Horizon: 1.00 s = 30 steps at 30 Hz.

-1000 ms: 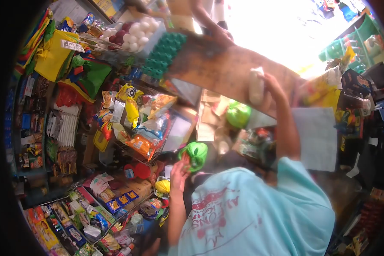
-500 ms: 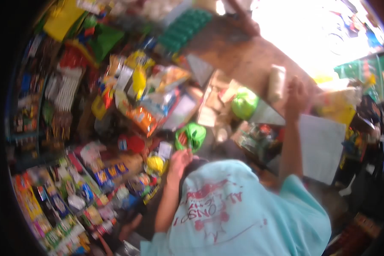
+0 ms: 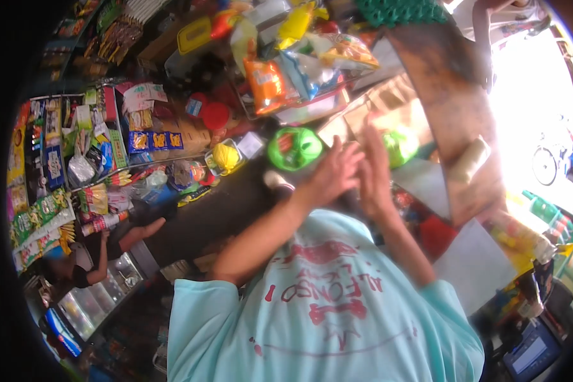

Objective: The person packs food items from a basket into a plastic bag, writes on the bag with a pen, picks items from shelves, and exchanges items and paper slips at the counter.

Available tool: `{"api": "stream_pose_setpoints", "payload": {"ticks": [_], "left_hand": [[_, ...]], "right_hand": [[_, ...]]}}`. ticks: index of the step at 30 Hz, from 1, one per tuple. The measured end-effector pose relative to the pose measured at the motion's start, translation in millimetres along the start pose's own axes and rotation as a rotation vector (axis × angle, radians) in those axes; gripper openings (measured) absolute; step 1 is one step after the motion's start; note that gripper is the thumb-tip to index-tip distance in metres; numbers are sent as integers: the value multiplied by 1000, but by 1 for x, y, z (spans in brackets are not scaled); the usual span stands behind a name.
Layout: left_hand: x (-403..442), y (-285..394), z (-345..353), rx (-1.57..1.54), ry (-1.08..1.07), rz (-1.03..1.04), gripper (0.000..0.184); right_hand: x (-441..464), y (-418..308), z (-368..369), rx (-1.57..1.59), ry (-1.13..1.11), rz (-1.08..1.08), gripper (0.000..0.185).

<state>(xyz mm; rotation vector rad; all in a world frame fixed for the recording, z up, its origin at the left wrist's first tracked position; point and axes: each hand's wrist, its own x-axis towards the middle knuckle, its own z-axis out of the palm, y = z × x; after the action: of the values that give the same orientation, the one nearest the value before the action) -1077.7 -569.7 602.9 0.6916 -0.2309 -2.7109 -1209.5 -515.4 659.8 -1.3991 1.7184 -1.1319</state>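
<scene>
My left hand and my right hand are close together in front of my chest, fingers stretched out and slightly blurred. Neither holds anything; whether the palms touch is unclear. Just left of my left hand is a tied green plastic bag with something red inside. Another, lighter green bag lies just beyond my right hand. On the wooden counter, farther right, rests a pale wrapped roll.
Snack packs fill a rack ahead. Packaged goods stand in rows at the left, near another person's arm. Another person is beyond the counter. A green egg tray lies at the top.
My right hand has let go of the pale roll, now on the counter, and moved left to my left hand. My left hand has moved right. The view has turned and shifted.
</scene>
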Motion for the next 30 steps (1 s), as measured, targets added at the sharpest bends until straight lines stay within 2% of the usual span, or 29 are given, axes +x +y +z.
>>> {"api": "stream_pose_setpoints", "payload": {"ticks": [1,2,4,6,7,9,10,12,14,15,16,18,19,22,24,25,28,30], "left_hand": [[0,-5,20,43,-33,104,95],[-12,1,44,29,-61,137,98],[-41,17,75,42,-77,177,103],[-75,35,76,291,-13,357,100],[-92,47,74,367,24,406,95],[-118,64,46,398,140,468,77],[-131,69,20,323,202,465,63],[-155,81,-13,339,323,425,52],[-174,86,-12,527,427,444,53],[-180,78,-27,486,412,551,62],[-190,79,-29,645,340,566,75],[-201,73,-34,627,404,608,83],[-205,72,-40,606,380,574,81],[-213,72,-69,576,352,459,75],[-219,73,-85,588,380,354,69],[-221,74,-87,601,402,349,59],[-227,80,-85,556,501,325,56],[-225,80,-81,551,534,366,40]], "right_hand": [[4,-1,6,-158,-109,-90,61],[4,14,11,-74,-77,-131,56],[20,35,7,36,-19,217,54],[24,60,-10,-20,55,237,46],[27,72,-18,-47,92,249,44],[34,54,-49,101,92,374,40],[38,48,-71,-14,-18,315,33],[36,21,-85,-199,222,91,39],[37,11,-105,-246,330,136,49],[36,6,-116,-273,389,164,55],[34,1,-126,-288,423,183,55],[28,0,-141,-311,492,228,54],[23,20,-154,-307,562,138,54],[12,26,-188,-281,600,252,54],[3,6,-195,-293,614,318,43],[0,-9,-194,-261,599,347,39],[-3,-18,-171,-65,512,375,31],[-3,-1,-153,-2,401,391,27]]}}
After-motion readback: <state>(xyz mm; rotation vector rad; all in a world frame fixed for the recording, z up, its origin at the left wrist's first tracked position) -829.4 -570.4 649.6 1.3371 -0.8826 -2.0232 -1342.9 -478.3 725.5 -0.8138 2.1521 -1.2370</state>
